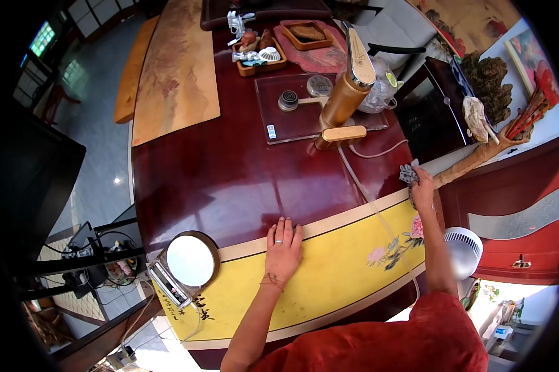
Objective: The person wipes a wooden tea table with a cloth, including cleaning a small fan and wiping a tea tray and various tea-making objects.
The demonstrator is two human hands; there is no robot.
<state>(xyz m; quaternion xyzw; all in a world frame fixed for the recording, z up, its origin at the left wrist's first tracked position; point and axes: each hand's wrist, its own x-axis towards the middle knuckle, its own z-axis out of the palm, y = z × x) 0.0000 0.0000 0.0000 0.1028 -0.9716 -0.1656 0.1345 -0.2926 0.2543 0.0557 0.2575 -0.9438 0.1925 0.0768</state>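
Observation:
My left hand (284, 253) lies flat on the dark red glossy table (211, 192), fingers stretched forward past the edge of a yellow table runner (329, 279) with painted flowers. A ring and a thin bracelet are on it, and it holds nothing. At the table's right edge, my right hand (424, 191) is closed on a crumpled grey cloth (408, 172), which sticks out beyond the fingers. Part of the cloth is hidden by the hand. A pale hose (356, 178) runs across the table and runner between my two hands.
Ahead stands a gold water dispenser (341, 102) on a tea tray (286, 133), beside a glass kettle (378, 96). A round white-topped appliance (193, 260) with a control panel sits left. Rightward are a white fan (465, 251) and a driftwood branch (465, 168).

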